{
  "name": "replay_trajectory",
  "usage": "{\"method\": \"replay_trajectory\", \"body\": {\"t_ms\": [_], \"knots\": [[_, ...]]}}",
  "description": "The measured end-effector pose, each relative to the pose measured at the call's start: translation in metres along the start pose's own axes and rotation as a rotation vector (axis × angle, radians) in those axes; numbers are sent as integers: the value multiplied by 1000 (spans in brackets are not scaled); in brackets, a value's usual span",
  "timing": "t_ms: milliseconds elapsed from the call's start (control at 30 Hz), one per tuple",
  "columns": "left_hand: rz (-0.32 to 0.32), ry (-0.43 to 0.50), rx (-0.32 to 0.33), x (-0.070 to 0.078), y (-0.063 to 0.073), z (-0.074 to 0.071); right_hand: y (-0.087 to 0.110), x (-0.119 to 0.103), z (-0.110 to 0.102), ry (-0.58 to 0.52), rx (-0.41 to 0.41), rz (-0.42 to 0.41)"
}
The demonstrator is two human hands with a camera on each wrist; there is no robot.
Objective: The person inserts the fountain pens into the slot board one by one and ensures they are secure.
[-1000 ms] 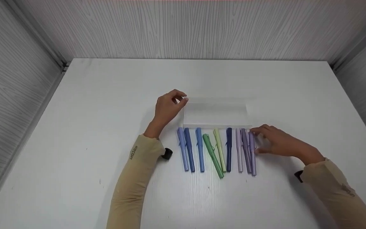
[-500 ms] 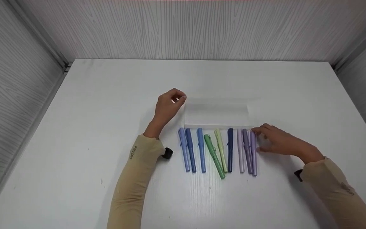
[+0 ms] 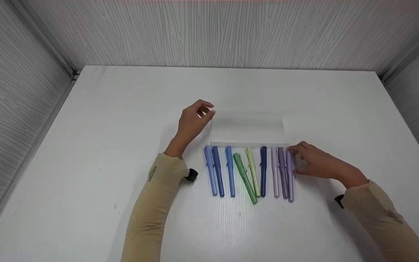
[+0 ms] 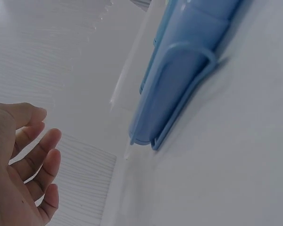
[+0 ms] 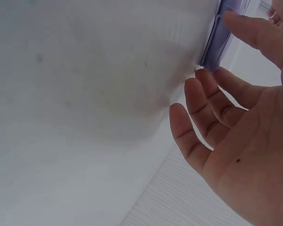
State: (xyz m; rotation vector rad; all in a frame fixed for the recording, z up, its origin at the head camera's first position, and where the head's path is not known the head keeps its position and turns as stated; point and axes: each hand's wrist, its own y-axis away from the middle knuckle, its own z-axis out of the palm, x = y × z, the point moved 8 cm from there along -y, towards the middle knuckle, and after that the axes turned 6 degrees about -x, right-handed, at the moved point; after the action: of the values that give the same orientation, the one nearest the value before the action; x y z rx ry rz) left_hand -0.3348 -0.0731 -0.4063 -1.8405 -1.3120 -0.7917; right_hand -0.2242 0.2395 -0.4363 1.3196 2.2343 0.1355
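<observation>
Several capped pens lie side by side on the white table in the head view, with blue ones on the left, a green pen tilted in the middle and purple ones on the right. My right hand is at the outermost purple pen. In the right wrist view its thumb touches the side of that pen and a fingertip lies at the cap end. My left hand is beside the far left corner of a clear shallow box. Its fingers are loosely bent, with nothing visible between them.
The clear box lies just behind the cap ends of the pens. A blue pen looms close in the left wrist view. Grey wood-grain panels stand around the white table at the back and both sides.
The left thumb and index finger, together half a second ago, are now slightly apart. The right hand stays at the outermost purple pen, and the row of pens looks nearly the same.
</observation>
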Motion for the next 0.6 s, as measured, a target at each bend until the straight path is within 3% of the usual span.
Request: {"method": "replay_trajectory", "body": {"t_ms": [367, 600], "knots": [[11, 16, -23, 1, 0, 3, -1, 3, 4, -121, -37, 60], [-7, 27, -42, -2, 0, 4, 0, -3, 3, -155, -25, -25]]}}
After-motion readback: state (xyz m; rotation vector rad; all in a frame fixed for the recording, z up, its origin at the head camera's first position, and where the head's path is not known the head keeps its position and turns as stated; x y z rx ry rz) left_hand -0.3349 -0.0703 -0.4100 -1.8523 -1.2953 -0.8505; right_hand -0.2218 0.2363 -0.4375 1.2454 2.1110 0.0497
